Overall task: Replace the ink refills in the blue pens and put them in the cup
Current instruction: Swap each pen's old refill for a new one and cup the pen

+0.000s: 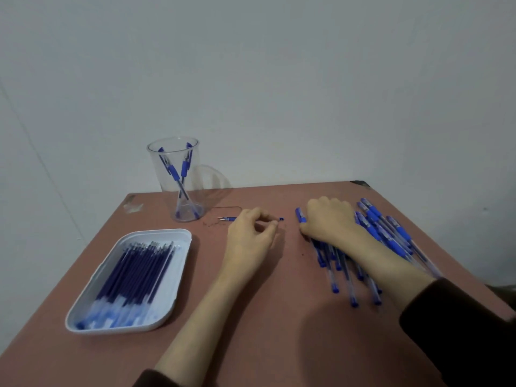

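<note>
While two blue pens (175, 174) are already standing crossed in the clear cup (196, 166) at abt 11 o'clock on the table (279, 325), most of the job is still waiting. The left hand (251, 236) is pinching one pen (227, 218) btwn thumb & forefinger. That pen is lying flat on the table near centre, at 4 o'clock of the cup, w/ its tip pointing to 9 o'clock. The right hand (329, 219) is resting knuckles-up on the 9 o'clock edge of the pile of pens (391, 236) at 3 o'clock. Its fingers are curling down out of sight, so can't tell if it's gripping one or just lying on them. The tray (156, 233) at 8 o'clock is holding a full-looking row of refills (134, 275). Judging by that: 2 pens done, 1 in hand and apparently not opened yet, the whole heap & nearly all refills left to go
</note>
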{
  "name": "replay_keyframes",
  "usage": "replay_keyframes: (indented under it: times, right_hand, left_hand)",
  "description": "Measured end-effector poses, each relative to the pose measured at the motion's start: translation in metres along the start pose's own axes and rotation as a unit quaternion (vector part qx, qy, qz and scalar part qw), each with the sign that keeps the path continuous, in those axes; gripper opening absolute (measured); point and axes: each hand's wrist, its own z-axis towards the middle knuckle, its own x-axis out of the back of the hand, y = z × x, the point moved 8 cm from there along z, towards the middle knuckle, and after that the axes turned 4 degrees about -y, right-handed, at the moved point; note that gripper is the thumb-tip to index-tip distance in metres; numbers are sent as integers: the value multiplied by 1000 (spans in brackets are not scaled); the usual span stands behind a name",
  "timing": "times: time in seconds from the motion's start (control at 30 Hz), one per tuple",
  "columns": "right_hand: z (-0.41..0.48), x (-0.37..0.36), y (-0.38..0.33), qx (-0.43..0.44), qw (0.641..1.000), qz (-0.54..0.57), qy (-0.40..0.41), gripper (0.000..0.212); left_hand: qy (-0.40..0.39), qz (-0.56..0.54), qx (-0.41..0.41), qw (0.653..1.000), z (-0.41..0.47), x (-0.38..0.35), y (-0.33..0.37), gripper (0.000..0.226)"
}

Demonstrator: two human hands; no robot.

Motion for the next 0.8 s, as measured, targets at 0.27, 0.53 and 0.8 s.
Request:
replay_keyframes:
  times: [0.27,0.53,0.8]
  right_hand:
    - [-8,34,-10,47,932,333,136,12]
    - [-11,14,-59,215,902,338,163,30]
    - [-15,9,-53,206,905,326,178,18]
  left_hand:
    - [76,-63,-9,995,-2,40,-9,22]
    - [127,-40,-25,991,1,57,-10,30]
    - [88,-47,4,995,3,51,-12,25]
